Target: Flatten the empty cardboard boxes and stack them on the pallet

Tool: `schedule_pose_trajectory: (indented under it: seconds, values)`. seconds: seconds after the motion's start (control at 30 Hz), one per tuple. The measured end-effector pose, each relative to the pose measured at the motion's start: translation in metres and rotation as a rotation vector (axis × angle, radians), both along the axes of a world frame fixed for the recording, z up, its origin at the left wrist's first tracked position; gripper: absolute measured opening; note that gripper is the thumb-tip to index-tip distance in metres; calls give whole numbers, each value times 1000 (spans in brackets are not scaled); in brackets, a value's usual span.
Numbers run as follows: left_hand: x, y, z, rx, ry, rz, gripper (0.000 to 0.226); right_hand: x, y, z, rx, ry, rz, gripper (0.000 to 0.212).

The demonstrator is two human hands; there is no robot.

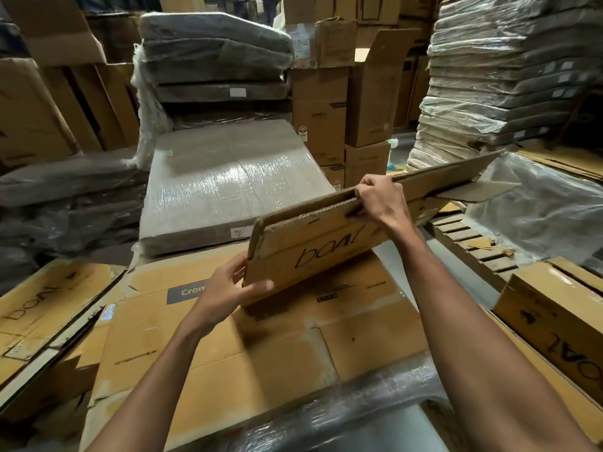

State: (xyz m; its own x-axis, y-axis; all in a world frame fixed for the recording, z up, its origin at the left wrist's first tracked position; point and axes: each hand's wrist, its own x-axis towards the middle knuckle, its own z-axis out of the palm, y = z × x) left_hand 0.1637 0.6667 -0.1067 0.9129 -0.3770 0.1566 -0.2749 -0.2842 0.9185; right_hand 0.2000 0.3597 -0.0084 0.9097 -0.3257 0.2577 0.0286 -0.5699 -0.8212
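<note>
Left hand (228,290) pinches corner of flat brown cardboard box (313,256); right hand (377,199) grips top edge. Box stands tilted; might slip, flop open if grip goes loose.

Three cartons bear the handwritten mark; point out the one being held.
The flattened carton on edge in the centre: left hand grips its near end, right hand its top edge. The left carton and right carton lie untouched.

Film-wrapped slab (228,184) ahead, wrapped dark panel stack (215,60) behind it
</note>
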Motion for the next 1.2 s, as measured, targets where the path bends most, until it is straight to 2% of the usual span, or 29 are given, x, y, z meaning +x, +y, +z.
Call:
schedule_pose_trajectory:
  seconds: [0.1,0.17,0.23,0.33,0.43,0.53,0.6,0.7,0.77,0.83,0.87,0.93,1.07,1.13,1.2]
  values:
    - [14,-4,-23,93,-43,199,43,-1,-5,15,23,-50,10,30]
    - [23,-8,-31,144,-32,237,32,-4,-8,28,15,-114,17,32]
    - [24,-16,-33,175,-99,274,20,-6,-13,40,126,-194,86,28]
    - [17,-46,-21,62,-244,385,21,-1,-22,41,344,-293,215,27]
    - [13,-84,7,-114,-262,432,11,6,-27,-8,402,-384,34,41]
    - [17,-104,36,-203,-199,419,12,-10,-14,-82,561,-234,-231,42]
    - [20,-108,53,-258,-115,388,11,-24,-9,-132,662,-76,-353,51]
    - [21,-104,77,-372,-24,400,15,-40,-10,-193,977,181,-502,68]
    - [20,-98,88,-436,32,439,20,-44,-15,-215,1360,217,-367,73]
    - [19,-90,96,-503,100,459,18,-46,-21,-225,1585,112,-226,89]
    - [20,-84,98,-527,134,460,16,-47,-23,-225,1635,55,-207,92]
    - [24,-67,99,-572,203,468,17,-48,-27,-224,1698,-42,-164,83]
    - [43,-16,83,-584,345,501,19,-56,-21,-228,1676,-13,-304,56]
    - [47,16,59,-596,422,494,19,-60,-11,-237,1671,34,-338,58]
    - [41,51,20,-636,482,445,31,-66,0,-252,1639,106,-406,67]
